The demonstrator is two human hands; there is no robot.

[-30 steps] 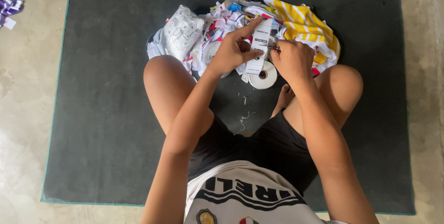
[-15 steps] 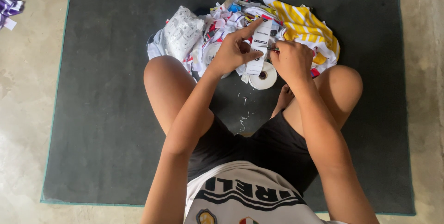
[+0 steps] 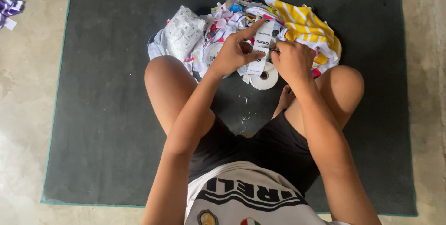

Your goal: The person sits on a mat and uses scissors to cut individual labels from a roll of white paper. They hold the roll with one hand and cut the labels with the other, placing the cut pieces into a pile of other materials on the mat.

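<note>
Above a dark floor mat, the left hand pinches a white paper tag. The right hand, fingers closed, grips a thin tool at the tag's edge, just above a white tape roll.

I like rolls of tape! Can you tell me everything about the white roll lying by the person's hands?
The white roll is a flat ring of what looks like white tape or ribbon, with a small dark hole in its middle. It lies on its side on the dark grey mat, between the person's knees, just below a long white paper tag that the left hand holds and the right hand works at. The tag's lower end overlaps the roll's top edge. Neither hand touches the roll.
</note>
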